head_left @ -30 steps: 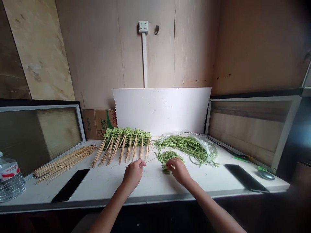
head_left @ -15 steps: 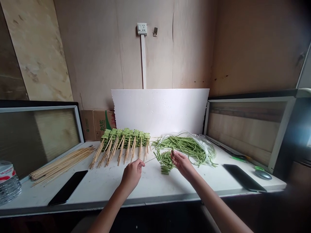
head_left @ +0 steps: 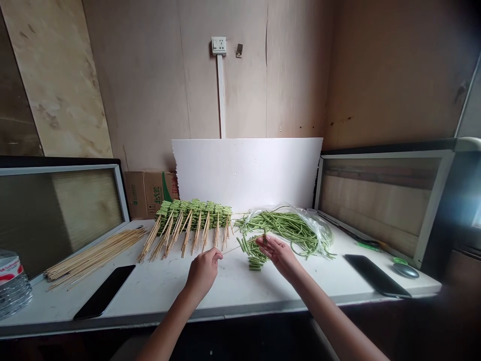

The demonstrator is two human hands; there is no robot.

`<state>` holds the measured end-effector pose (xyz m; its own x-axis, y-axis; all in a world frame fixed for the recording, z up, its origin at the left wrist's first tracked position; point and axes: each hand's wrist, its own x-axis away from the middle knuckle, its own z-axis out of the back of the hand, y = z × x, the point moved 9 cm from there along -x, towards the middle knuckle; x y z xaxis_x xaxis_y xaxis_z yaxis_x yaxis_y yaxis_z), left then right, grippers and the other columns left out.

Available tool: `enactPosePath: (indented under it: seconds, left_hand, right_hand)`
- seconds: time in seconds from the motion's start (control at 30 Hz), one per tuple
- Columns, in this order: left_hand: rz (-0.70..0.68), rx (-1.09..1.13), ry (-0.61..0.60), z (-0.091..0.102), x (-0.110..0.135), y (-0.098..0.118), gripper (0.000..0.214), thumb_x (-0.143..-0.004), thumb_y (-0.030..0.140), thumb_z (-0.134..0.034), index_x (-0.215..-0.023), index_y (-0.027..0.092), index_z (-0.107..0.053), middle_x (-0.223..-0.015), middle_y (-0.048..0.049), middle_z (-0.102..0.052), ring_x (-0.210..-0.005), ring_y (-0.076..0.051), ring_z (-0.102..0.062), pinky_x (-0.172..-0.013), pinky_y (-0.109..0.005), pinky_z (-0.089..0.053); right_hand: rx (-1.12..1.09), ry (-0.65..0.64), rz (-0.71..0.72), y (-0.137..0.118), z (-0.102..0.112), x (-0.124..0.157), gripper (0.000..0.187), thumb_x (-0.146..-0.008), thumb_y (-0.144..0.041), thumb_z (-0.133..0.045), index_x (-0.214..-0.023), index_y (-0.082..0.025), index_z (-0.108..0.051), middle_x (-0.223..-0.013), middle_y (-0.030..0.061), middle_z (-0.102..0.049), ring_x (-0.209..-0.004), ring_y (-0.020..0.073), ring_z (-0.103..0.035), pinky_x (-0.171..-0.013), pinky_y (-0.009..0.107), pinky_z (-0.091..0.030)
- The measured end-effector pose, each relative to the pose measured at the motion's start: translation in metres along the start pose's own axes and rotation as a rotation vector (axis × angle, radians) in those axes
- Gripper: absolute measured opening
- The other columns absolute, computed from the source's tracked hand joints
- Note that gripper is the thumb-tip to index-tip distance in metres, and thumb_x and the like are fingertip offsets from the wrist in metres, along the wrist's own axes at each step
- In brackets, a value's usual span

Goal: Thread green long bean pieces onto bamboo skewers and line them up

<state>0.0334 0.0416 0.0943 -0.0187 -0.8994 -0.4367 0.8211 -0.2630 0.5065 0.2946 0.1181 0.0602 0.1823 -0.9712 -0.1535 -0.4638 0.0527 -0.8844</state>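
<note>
My left hand (head_left: 203, 269) is closed around one end of a thin bamboo skewer (head_left: 231, 249), which points right toward my other hand. Between the fingertips of my right hand (head_left: 278, 254) is a short piece of green bean (head_left: 265, 235), at the skewer's far end. Whether the tip has gone into the piece is too small to tell. Below and beside that hand lies a pile of cut bean pieces (head_left: 255, 262). Long whole green beans (head_left: 280, 225) rest behind it, partly in a clear plastic bag (head_left: 319, 228).
At the back left, skewers loaded with bean pieces (head_left: 195, 213) are stacked in rows, sticks forward. A bundle of bare skewers (head_left: 93, 253) lies left. Dark phones (head_left: 107, 291) (head_left: 376, 275) flank the white table (head_left: 233, 298); a water bottle (head_left: 15, 286) stands far left. A white board (head_left: 248, 173) is behind.
My right hand has moved slightly left with the bean piece, coming up to the skewer's tip. My left hand has hardly moved and keeps its grip on the skewer.
</note>
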Motion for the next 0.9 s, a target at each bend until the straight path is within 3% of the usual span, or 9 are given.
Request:
enactPosePath:
  seconds: [0.2, 0.43, 0.7, 0.9]
  left_hand:
    - [-0.002, -0.001, -0.009, 0.001, 0.0, 0.003, 0.027, -0.095, 0.009, -0.047, -0.093, 0.022, -0.071, -0.093, -0.004, -0.079, -0.085, -0.022, -0.072, -0.067, -0.026, -0.043]
    - [0.004, 0.0, -0.007, 0.001, 0.0, 0.001, 0.026, -0.096, 0.009, -0.048, -0.093, 0.022, -0.071, -0.094, -0.0042, -0.079, -0.086, -0.022, -0.072, -0.068, -0.026, -0.043]
    - [0.002, 0.011, -0.001, -0.002, -0.001, -0.001, 0.026, -0.095, 0.01, -0.049, -0.092, 0.022, -0.072, -0.097, -0.0033, -0.08, -0.087, -0.021, -0.072, -0.069, -0.026, -0.044]
    - [-0.002, -0.009, 0.002, 0.002, 0.0, -0.001, 0.027, -0.095, 0.01, -0.049, -0.092, 0.023, -0.073, -0.095, -0.0037, -0.08, -0.085, -0.021, -0.072, -0.066, -0.026, -0.043]
  right_hand:
    - [0.0, 0.022, -0.019, 0.001, 0.002, 0.001, 0.039, -0.074, -0.05, -0.09, -0.097, -0.021, -0.079, -0.112, 0.0094, -0.08, -0.115, 0.0269, -0.072, -0.084, 0.03, -0.063]
    - [0.016, 0.032, -0.003, 0.0, 0.003, 0.0, 0.038, -0.074, -0.05, -0.09, -0.096, -0.021, -0.079, -0.111, 0.0102, -0.08, -0.116, 0.0285, -0.072, -0.074, 0.028, -0.062]
    - [0.044, 0.036, -0.001, 0.0, 0.004, -0.001, 0.037, -0.076, -0.052, -0.087, -0.095, -0.021, -0.078, -0.113, 0.0107, -0.079, -0.117, 0.0288, -0.071, -0.072, 0.027, -0.057]
    - [0.186, 0.045, 0.062, -0.011, 0.005, 0.002, 0.041, -0.077, -0.058, -0.084, -0.095, -0.021, -0.081, -0.109, 0.0122, -0.08, -0.113, 0.0304, -0.071, -0.072, 0.031, -0.053]
